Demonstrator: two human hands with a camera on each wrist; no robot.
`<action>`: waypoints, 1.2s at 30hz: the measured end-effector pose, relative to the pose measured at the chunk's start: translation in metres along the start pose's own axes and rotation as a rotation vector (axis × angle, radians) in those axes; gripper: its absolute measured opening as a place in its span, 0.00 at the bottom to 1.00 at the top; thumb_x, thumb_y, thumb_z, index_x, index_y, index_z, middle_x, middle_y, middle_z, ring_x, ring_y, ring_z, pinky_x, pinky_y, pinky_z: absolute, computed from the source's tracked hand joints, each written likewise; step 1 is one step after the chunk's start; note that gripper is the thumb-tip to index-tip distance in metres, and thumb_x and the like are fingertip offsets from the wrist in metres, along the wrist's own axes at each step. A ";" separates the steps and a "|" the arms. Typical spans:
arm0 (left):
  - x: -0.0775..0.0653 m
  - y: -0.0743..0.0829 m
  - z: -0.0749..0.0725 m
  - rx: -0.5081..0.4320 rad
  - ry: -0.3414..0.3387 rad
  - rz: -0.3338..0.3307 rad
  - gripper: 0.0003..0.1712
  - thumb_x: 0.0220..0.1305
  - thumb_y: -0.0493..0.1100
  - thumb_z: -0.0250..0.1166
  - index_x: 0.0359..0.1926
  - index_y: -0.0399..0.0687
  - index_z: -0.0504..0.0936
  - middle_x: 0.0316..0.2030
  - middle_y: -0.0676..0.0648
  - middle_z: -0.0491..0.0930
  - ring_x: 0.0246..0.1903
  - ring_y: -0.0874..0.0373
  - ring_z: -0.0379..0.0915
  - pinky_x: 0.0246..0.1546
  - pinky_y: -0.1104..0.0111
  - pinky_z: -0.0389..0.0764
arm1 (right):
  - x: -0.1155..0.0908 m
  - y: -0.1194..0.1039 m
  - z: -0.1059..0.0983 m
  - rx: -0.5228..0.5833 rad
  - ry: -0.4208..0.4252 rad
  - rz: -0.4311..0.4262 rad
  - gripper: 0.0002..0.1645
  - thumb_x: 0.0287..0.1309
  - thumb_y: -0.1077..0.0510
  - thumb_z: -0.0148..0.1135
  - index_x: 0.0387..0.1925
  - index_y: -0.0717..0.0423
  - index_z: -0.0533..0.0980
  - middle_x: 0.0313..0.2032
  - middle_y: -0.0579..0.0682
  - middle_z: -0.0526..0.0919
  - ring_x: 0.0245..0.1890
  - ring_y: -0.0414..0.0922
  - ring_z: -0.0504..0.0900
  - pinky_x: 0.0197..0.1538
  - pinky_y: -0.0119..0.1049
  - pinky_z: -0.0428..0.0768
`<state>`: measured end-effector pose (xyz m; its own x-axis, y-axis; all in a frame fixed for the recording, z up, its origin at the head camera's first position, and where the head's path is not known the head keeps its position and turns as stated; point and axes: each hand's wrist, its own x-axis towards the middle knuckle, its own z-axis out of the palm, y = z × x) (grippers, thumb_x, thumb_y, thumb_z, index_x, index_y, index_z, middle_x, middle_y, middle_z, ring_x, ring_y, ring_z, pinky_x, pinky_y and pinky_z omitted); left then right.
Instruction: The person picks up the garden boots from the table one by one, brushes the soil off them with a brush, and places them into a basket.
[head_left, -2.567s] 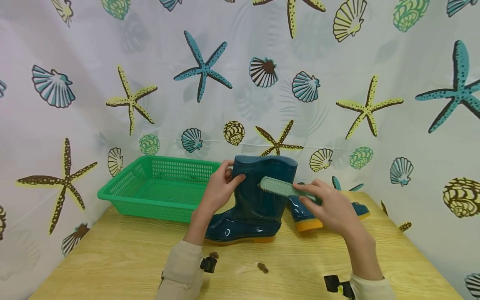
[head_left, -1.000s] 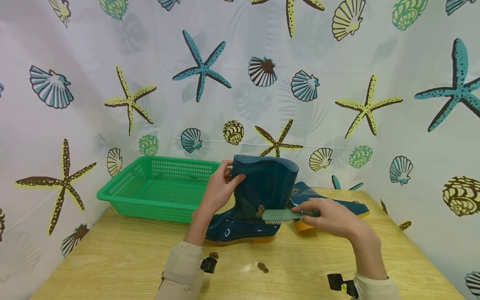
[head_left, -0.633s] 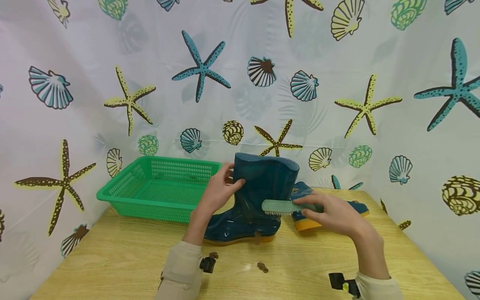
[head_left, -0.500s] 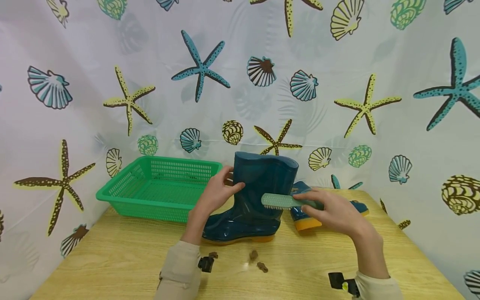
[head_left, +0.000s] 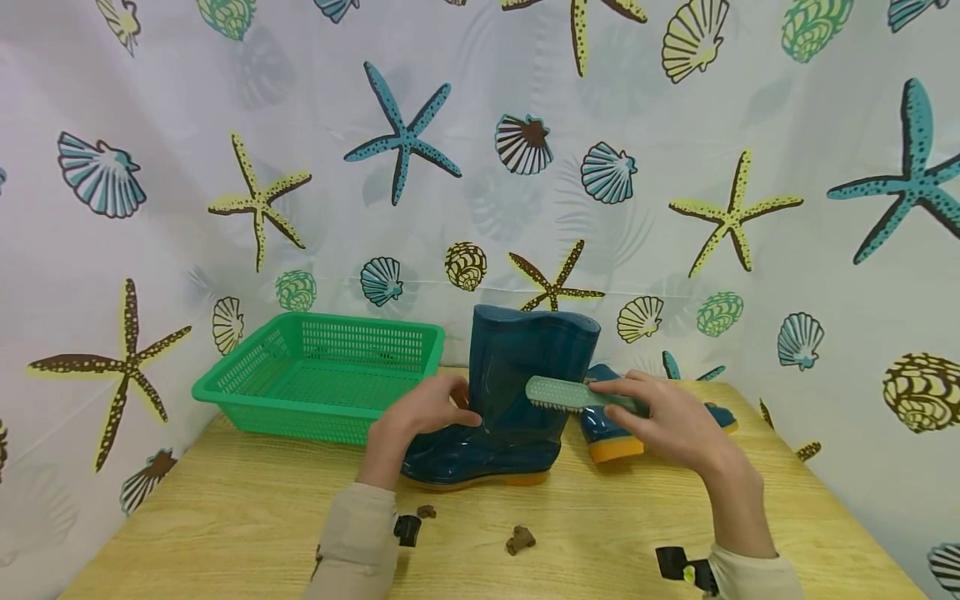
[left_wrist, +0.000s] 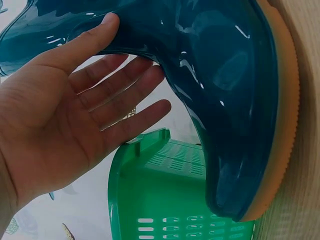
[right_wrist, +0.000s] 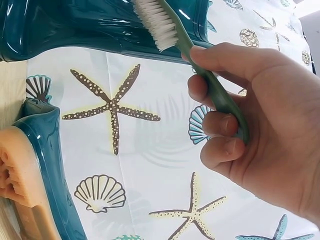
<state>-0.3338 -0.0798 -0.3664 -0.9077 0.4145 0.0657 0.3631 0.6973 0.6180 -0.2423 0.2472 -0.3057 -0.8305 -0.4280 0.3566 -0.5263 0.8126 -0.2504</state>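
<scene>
A dark blue rubber boot (head_left: 517,367) with an orange sole stands upright on the table. My left hand (head_left: 423,408) is at the front of its ankle. In the left wrist view, the thumb (left_wrist: 97,37) lies against the boot and the other fingers extend loosely by its edge, not wrapped round it. My right hand (head_left: 667,417) grips the handle of a pale green scrub brush (head_left: 558,393), its head in front of the shaft. White bristles show in the right wrist view; whether they touch the boot I cannot tell. Brown clumps (head_left: 520,540) lie on the table in front.
A second blue boot (head_left: 603,425) lies on its side behind my right hand, with a brown clump on it. The green plastic basket (head_left: 315,417) stands at the back left. A shell-patterned curtain (head_left: 480,208) hangs behind the wooden table (head_left: 600,533).
My left hand has slid from the upper shaft down to the ankle. The brush went down the shaft, then back up. A brown clump fell from the boot onto the table.
</scene>
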 end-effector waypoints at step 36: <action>-0.003 0.018 0.003 -0.207 0.098 0.058 0.11 0.66 0.45 0.68 0.28 0.47 0.83 0.19 0.48 0.73 0.18 0.56 0.69 0.22 0.67 0.68 | -0.001 0.002 0.001 -0.022 0.068 -0.011 0.19 0.69 0.52 0.60 0.60 0.44 0.79 0.44 0.44 0.81 0.30 0.35 0.72 0.37 0.37 0.75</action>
<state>-0.3242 -0.0673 -0.3577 -0.9062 0.3847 0.1756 0.3739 0.5349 0.7577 -0.2431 0.2491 -0.3073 -0.8097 -0.4098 0.4201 -0.5309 0.8166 -0.2265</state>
